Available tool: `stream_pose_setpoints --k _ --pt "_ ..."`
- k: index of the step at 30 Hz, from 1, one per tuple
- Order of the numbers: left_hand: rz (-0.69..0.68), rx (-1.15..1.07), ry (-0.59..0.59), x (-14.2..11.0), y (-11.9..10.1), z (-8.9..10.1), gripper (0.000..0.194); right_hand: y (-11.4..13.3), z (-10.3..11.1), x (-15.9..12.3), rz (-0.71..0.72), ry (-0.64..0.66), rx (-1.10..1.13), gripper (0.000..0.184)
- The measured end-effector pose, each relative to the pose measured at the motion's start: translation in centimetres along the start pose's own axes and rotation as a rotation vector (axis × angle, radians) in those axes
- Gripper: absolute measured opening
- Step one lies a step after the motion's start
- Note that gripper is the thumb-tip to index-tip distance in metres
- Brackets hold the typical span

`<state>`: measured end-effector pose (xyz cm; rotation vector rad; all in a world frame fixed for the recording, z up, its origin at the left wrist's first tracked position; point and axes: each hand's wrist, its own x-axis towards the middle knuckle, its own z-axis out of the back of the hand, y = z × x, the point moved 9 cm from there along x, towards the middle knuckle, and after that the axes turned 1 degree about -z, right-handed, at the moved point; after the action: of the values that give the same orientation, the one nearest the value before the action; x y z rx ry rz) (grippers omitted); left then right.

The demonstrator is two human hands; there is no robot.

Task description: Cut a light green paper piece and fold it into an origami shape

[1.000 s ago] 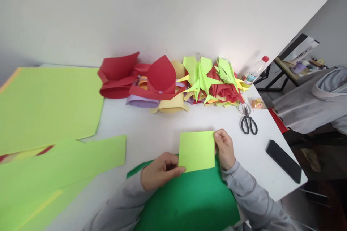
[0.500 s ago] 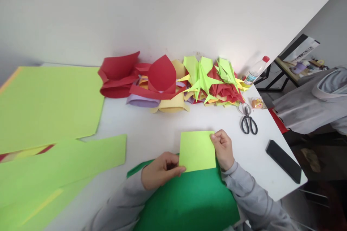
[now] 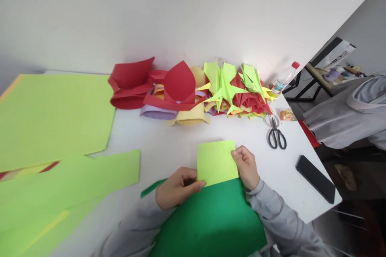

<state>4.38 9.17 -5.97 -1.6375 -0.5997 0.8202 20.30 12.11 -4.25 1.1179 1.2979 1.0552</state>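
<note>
A small, nearly square sheet of lime-green paper [image 3: 216,162] is held up between my two hands, tilted a little. My left hand [image 3: 180,186] pinches its lower left corner, thumb in front. On the other side, my right hand [image 3: 246,166] grips the right edge near the top, with the thumb on the face of the paper. Beneath both hands lies a large dark-green sheet [image 3: 208,225], reaching over the table's near edge. The fingers behind the lime-green paper are partly hidden.
Large lime-green sheets [image 3: 60,116] and strips [image 3: 111,168] cover the left side. Along the wall sit red paper shapes [image 3: 180,82] and folded green paper pieces [image 3: 226,86]. Scissors [image 3: 276,134], a bottle [image 3: 283,80], a wrapped snack [image 3: 286,114] and a black phone-like object [image 3: 316,178] are at right.
The lime-green paper has shifted slightly up and left and turned a little, its right side higher. Both hands still hold it and have moved slightly with it.
</note>
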Motion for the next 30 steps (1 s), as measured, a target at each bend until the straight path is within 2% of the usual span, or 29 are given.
stream_pose_setpoints --k 7,17,22,30 --pt "0.006 -0.023 -0.067 -0.2 0.2 0.7 0.047 -0.6 -0.7 0.0 -0.059 0.078 -0.083 0.046" --pt "0.027 -0.026 -0.12 -0.2 0.2 1.1 0.049 -0.2 -0.2 0.2 0.04 0.007 -0.072 0.041" --pt "0.037 -0.022 -0.168 -0.4 0.4 1.7 0.048 -0.2 -0.5 0.3 0.036 0.076 -0.064 0.037" --pt "0.021 -0.009 -0.216 -0.4 0.0 2.2 0.045 -0.1 -0.6 -0.2 0.09 0.08 -0.3 0.044"
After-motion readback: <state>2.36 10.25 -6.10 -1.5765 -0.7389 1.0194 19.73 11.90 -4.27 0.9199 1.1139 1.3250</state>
